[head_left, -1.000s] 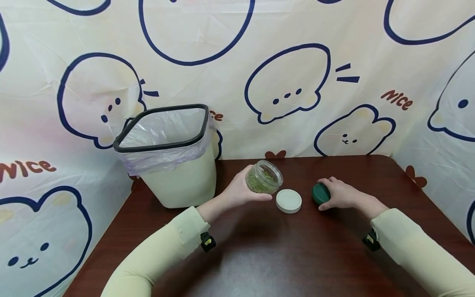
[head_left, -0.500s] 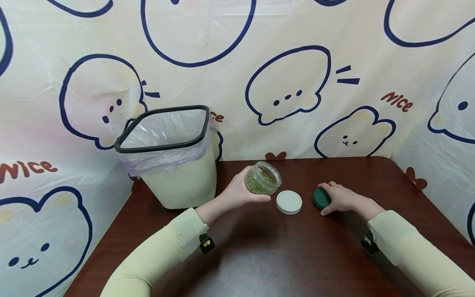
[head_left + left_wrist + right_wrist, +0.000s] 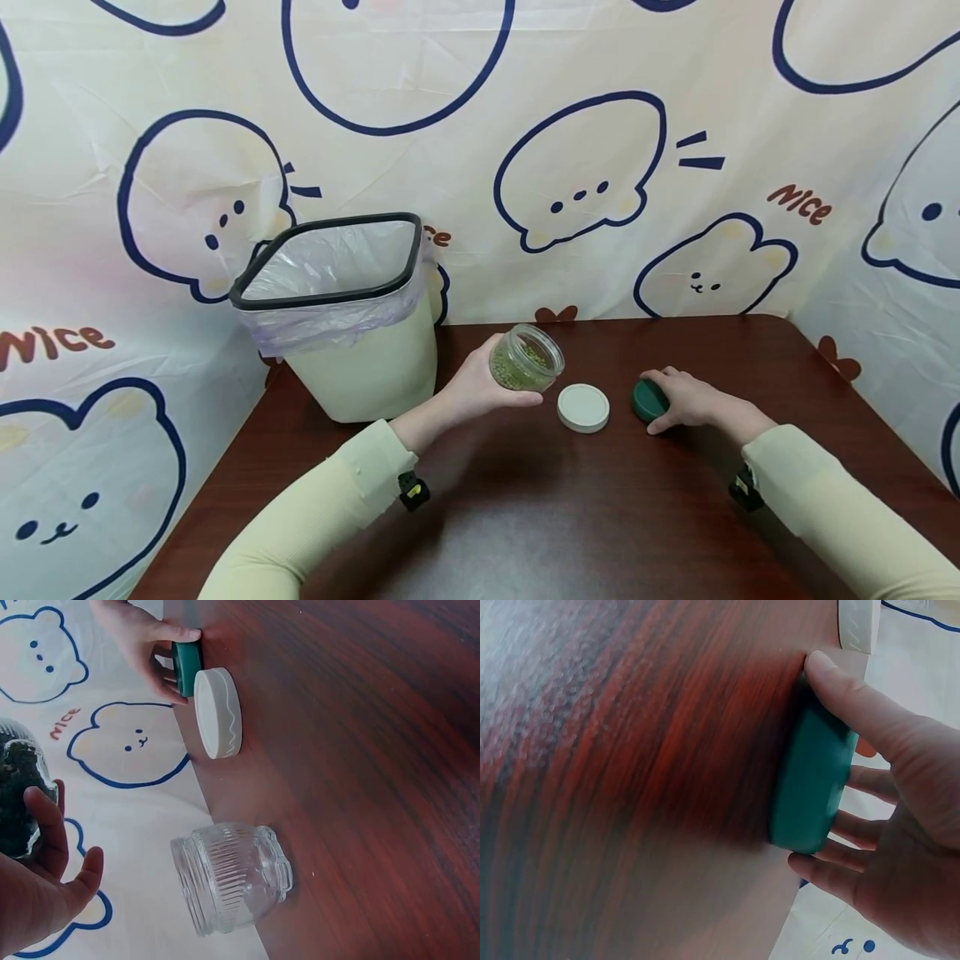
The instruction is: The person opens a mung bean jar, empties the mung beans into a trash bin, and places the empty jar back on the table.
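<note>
My left hand [image 3: 480, 385] grips a clear glass jar [image 3: 527, 358] of small green beans, tilted and lidless above the table. In the left wrist view, the contents of this jar [image 3: 19, 799] look dark. An empty clear ribbed jar [image 3: 232, 877] stands on the table there; the held jar seems to hide it in the head view. My right hand [image 3: 693, 400] holds a round green lid [image 3: 649, 401], thumb on one side and fingers on the other, as the lid rests on the table. Between the hands lies a white lid [image 3: 583, 407].
At the back left stands a cream bin [image 3: 367, 367] with a black rim and a plastic liner. A patterned cloth [image 3: 585, 275] hangs behind the dark wooden table [image 3: 585, 517]. Its right edge runs beyond my right hand.
My left hand has drifted slightly left with the jar of beans. My right hand and the green lid have shifted a little towards me. The white lid stays put.
</note>
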`<state>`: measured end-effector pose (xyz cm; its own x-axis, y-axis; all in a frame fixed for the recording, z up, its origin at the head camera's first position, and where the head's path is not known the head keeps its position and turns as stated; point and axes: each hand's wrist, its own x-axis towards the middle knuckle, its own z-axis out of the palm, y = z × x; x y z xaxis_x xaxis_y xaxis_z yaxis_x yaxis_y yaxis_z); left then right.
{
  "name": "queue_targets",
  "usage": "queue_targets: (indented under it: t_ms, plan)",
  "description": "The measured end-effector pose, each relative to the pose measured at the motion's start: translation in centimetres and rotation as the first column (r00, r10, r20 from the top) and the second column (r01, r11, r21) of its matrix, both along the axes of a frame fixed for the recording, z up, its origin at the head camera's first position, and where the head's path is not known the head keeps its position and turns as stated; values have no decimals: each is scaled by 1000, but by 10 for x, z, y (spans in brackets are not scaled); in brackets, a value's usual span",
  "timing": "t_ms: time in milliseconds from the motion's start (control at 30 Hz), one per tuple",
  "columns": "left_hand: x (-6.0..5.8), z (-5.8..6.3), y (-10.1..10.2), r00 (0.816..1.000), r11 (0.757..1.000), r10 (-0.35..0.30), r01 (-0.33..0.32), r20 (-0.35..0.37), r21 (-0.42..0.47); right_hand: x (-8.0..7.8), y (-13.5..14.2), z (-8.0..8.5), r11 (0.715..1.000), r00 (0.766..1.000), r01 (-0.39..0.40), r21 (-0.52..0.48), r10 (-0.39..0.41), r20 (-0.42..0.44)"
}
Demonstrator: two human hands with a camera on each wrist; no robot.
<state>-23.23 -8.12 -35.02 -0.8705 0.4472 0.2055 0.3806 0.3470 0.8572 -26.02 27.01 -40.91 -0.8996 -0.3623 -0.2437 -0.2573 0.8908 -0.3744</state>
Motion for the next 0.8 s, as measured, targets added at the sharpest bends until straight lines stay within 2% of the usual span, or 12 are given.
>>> queue_targets:
  t_ms: [133,333,467,500,733,800]
  plan:
    - [4,7,-3,1000,1000,6,-6,12,-9,-1,0,0,1000,1000,-1,-11,1,8]
    - [25,36,-8,1000,1000,-6,6,1,-24,-2,-2,4,1000,1000,1,-24,-1,8]
    - [29,41,-12,1000,1000,-5,5,-12,-16,-5,-5,12,999,999,2,-37,-3,-35]
    - [29,42,-13,1000,1000,-3,3,-14,-12,-6,-6,15,999,999,1,-41,-2,-47]
    - [4,15,-23,998,999,30,-32,-57,-27,-6,-23,35,998,991,-24,-65,15,-130]
    - [5,17,-24,998,999,35,-37,-59,-27,-6,-28,40,997,988,-35,-69,24,-155]
